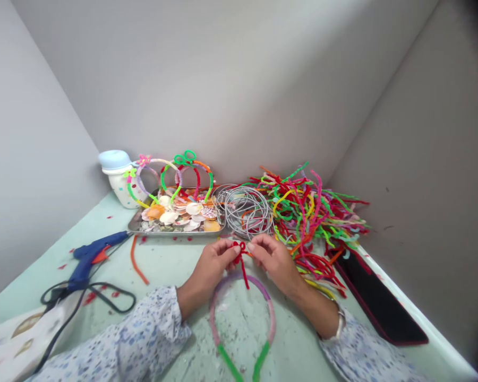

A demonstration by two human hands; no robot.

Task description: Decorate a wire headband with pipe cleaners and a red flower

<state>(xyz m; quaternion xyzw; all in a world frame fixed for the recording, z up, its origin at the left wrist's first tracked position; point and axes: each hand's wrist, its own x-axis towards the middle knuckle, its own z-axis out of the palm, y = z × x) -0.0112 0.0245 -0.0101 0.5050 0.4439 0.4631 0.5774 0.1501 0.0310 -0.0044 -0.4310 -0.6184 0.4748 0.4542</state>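
My left hand and my right hand both pinch a red pipe cleaner, bent into small loops at its top, with its tail hanging down. It sits at the crown of a headband wrapped in pink, lilac and green pipe cleaner, which lies flat on the table between my forearms. Fingertips of both hands are closed on the red loops.
Behind my hands are a metal tray of seashells, finished headbands, bare grey headbands, a pile of coloured pipe cleaners and a white jar. At left lie a blue glue gun, its black cord and an orange pipe cleaner. A dark phone lies right.
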